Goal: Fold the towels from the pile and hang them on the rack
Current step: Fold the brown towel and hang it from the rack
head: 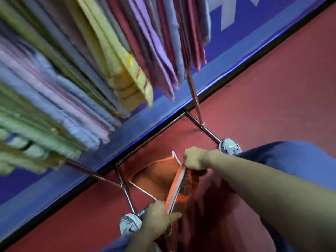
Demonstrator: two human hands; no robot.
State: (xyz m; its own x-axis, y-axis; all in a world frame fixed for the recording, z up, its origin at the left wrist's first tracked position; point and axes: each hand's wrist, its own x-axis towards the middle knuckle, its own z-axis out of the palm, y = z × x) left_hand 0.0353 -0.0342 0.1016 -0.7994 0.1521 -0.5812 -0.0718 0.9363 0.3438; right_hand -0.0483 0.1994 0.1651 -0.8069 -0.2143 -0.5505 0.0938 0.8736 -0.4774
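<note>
An orange towel [160, 177] hangs stretched between my two hands low in the view, its top edge running from one hand to the other. My left hand [160, 218] pinches its near corner. Its far corner is gripped by my right hand [195, 158]. Above and to the left, the rack [195, 99] carries several folded towels [127, 70] in yellow, purple, pink, blue and green, all blurred. The pile is out of view.
The rack's metal base frame [145, 140] stands on the red floor [272, 88] against a blue wall band [227, 57]. My two shoes [230, 145] are by the frame's feet, and blue trouser legs show at the right.
</note>
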